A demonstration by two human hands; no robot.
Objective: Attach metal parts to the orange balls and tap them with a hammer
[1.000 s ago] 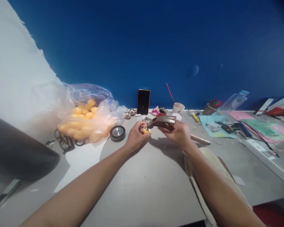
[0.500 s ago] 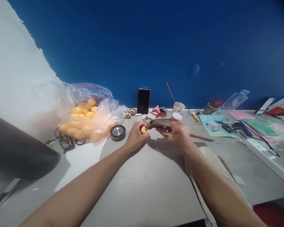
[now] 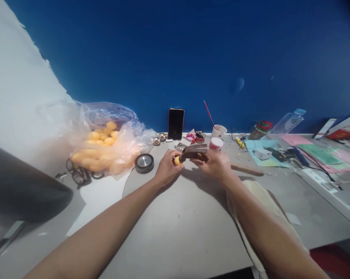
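Note:
Over the grey table, my left hand [image 3: 167, 167] is closed, its fingers pinching a small yellow-orange ball [image 3: 177, 161]. My right hand [image 3: 217, 166] is wrapped round a claw hammer [image 3: 194, 150] close to its head, and the wooden handle sticks out to the right behind the wrist. The hammer's striking face meets the ball's right side or sits right against it, covering part of the ball. Just behind the hands lies a small metallic piece [image 3: 180, 147]. A black round disc with a silver centre [image 3: 144, 162] lies left of my left hand.
A clear plastic bag [image 3: 128, 135] of similar balls stands at left, with glasses [image 3: 79, 176] before it. A phone [image 3: 175, 124] leans on the blue wall. Farther right are a paper cup [image 3: 219, 131], a lidded tub [image 3: 216, 143] and a power strip [image 3: 326, 190]. Beige cloth [image 3: 255, 193] lies under my right forearm.
The hammer has turned so that its claw shows higher, and its head now covers the shiny metal spot that showed on the ball. Both hands stay in nearly the same place.

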